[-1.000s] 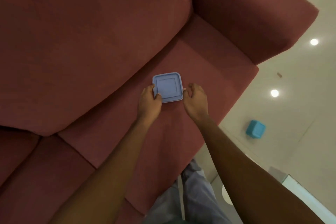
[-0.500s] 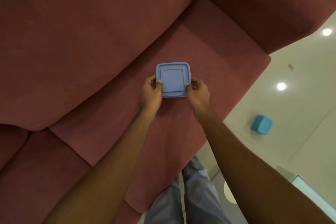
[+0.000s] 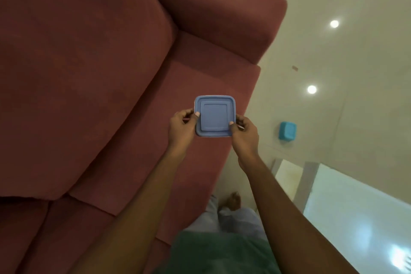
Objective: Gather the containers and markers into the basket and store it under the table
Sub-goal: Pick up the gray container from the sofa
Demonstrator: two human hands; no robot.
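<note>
While the person stands at the right end of a dark red sofa [image 3: 93, 87], both hands hold a square blue container [image 3: 214, 116] with its lid on, over the front part of the seat cushion. The left hand [image 3: 182, 127] pinches the container's left edge, thumb on top of the lid and fingers curled beneath. The right hand [image 3: 245, 134] pinches the near right corner the same way, thumb on the lid. Whether the container touches the cushion or is held just above it cannot be told. To the right, on the pale glossy floor [image 3: 333, 55], lies a second container [image 3: 287, 130], turquoise, well apart from the sofa. At the near right a glass-topped desk [image 3: 360, 213] shows its corner and pale legs. Below the arms appear a green shirt, light trousers and a bare foot [image 3: 232, 201].
</note>
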